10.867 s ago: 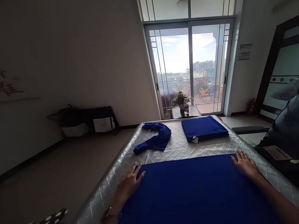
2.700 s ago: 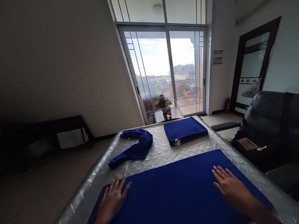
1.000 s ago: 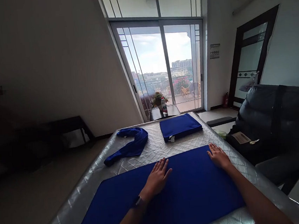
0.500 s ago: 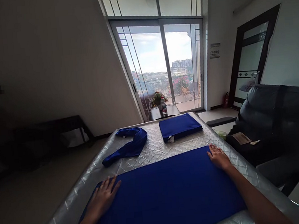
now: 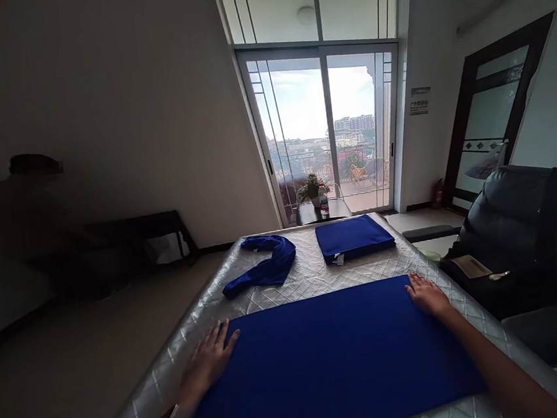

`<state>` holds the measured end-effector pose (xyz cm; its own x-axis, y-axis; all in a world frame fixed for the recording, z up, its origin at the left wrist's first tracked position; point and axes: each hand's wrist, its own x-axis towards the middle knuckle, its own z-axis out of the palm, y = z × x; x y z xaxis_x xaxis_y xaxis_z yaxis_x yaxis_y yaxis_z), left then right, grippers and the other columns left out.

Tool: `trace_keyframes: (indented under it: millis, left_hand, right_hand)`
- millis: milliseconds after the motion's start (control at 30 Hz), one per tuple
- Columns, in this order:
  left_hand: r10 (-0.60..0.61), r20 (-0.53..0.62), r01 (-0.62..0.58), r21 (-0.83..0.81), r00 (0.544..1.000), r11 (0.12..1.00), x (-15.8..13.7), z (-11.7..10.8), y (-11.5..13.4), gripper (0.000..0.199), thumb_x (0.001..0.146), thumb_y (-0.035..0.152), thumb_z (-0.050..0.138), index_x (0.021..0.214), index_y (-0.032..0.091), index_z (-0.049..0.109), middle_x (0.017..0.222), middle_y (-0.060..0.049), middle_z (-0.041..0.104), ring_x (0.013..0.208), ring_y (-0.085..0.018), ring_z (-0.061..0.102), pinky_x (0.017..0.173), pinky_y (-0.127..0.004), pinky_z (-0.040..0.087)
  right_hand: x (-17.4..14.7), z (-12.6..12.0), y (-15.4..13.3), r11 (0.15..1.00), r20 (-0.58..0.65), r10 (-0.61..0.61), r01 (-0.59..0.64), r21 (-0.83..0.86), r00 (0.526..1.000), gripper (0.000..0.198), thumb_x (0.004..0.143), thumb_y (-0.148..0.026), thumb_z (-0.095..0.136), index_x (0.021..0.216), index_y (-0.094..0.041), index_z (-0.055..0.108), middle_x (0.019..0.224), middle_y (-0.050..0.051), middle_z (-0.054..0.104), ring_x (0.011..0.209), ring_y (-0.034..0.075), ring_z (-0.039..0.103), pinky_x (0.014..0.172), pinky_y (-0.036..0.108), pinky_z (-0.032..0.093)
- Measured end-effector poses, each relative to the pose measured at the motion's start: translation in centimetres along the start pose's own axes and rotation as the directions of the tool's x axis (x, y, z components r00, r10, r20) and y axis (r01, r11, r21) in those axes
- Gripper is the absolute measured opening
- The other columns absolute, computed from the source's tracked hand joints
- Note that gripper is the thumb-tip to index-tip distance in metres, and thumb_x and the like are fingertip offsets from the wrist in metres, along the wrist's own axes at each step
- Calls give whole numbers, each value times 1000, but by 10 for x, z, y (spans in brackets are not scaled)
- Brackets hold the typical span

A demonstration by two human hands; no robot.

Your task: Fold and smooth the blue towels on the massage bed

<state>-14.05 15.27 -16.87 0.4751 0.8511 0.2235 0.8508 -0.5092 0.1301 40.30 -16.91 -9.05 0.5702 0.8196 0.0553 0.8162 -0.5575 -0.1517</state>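
Left hand (image 5: pixel 207 362) and right hand (image 5: pixel 429 295) are laid flat, unclenched, the blue cloth (image 5: pixel 330 362) spread between; judged light and soft, it is best pinched at corners beside them.

Two of the wearer's hands are counted: one left hand (image 5: pixel 207 359) and one right hand (image 5: pixel 429 296). Blue textile units number three: one spread cloth (image 5: pixel 332 355), one crumpled cloth (image 5: pixel 278 268) and one folded pile (image 5: pixel 354 233), whose layers cannot be counted. Also recorded: one mattress (image 5: pixel 307 259), one small table (image 5: pixel 305 215), one potted plant (image 5: pixel 312 187), one bottle (image 5: pixel 324 202), two sliding glass panels (image 5: pixel 293 109), one dark-framed door (image 5: pixel 495 109), one wall notice (image 5: pixel 418 101), one black seat (image 5: pixel 520 218) and one other person (image 5: pixel 17 214).
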Motion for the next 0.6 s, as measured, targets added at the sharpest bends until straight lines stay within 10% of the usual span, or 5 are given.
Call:
trace_keyframes:
  millis: [133, 267, 400, 600]
  left_hand:
    - [-159, 128, 152, 62, 979, 986, -3, -12, 16, 77, 99, 56, 22, 159, 8, 25, 167, -16, 24, 155, -30, 23, 124, -51, 20]
    - [-153, 94, 148, 64, 984, 987, -4, -13, 18, 76, 97, 54, 25, 159, 10, 29, 166, -15, 28, 153, -29, 26, 123, -51, 23]
    - [-131, 56, 127, 60, 990, 990, -2, -7, 12, 75, 96, 54, 27, 157, 11, 34, 164, -15, 32, 152, -30, 31, 121, -51, 27]
    - [-133, 65, 130, 45, 989, 990, 0, -3, 7, 77, 95, 55, 26, 157, 10, 32, 164, -15, 33, 152, -30, 30, 121, -51, 27]
  right_hand:
    - [3, -10, -48, 999, -5, -45, 45, -8, 999, 65, 102, -51, 42, 157, -16, 37, 166, 15, 25, 153, 32, 22, 124, 56, 8]
    - [-6, 7, -138, 980, 29, -198, 198, 14, 980, 59, 103, -34, 31, 155, -9, 40, 163, 12, 30, 153, 22, 23, 125, 37, 13]
    - [-28, 43, -223, 850, 5, -498, 486, 204, 867, 69, 104, -50, 22, 158, -8, 31, 165, 10, 26, 154, 21, 18, 126, 40, 12]
    - [-27, 66, -223, 826, 65, -525, 491, 276, 848, 75, 103, -57, 17, 161, -9, 23, 167, 10, 18, 156, 23, 11, 126, 45, 7]
